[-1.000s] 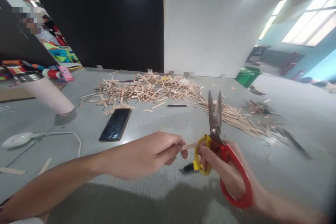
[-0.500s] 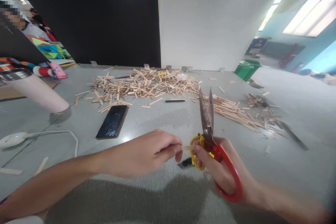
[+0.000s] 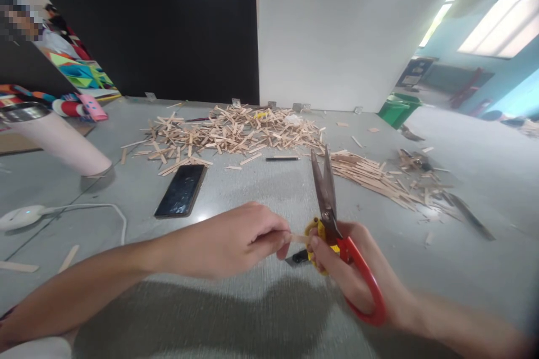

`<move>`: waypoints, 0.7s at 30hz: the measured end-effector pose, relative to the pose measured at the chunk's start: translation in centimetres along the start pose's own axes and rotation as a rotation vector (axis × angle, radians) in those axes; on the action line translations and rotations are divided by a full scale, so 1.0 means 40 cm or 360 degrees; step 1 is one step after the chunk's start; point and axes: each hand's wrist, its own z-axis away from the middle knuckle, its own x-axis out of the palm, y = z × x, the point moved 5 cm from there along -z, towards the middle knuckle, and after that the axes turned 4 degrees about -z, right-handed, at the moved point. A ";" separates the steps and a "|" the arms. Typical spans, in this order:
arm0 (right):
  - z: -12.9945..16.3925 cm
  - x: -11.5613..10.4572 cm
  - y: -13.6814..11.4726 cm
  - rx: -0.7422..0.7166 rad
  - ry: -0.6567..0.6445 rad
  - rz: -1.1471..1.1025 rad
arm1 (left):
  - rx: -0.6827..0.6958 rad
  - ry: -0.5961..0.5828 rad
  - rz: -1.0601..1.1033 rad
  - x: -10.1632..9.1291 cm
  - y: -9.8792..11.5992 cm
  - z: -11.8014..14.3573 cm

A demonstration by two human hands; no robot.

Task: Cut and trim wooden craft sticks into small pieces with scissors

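Here the wooden stick sits between the two hands, low in the middle of the view and above the grey table. Only a short pale stretch of it shows; the rest is hidden in the grip. The left hand is closed around one end, pinching it between thumb and fingertips. The right hand grasps the scissors, fingers through the red and yellow handles, the blades pointing up and nearly closed. The stick's free end lies just at the handle pivot, and I cannot tell whether it is touching the blades.

As for progress, the work looks well under way: a neat row of sticks lies to the right with small offcuts beyond it, while a large loose pile at the back remains, judging by its untidy heap. A phone lies face up nearby, and a pink cup stands at the left.
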 end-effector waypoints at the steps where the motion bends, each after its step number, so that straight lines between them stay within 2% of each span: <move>1: 0.000 0.003 -0.001 0.0035 -0.0020 -0.0019 | 0.0005 0.0001 0.0010 -0.001 0.001 0.000; 4: 0.000 0.010 -0.002 0.0129 -0.0081 -0.0076 | 0.0013 0.0010 0.0027 -0.005 0.004 0.000; 16: 0.003 0.016 0.001 0.0158 -0.0139 -0.0144 | 0.0007 -0.0005 0.0025 -0.004 0.004 0.000; 21: -0.016 -0.011 -0.023 0.0099 -0.0103 -0.0179 | -0.0001 -0.0011 0.0174 -0.012 0.013 0.004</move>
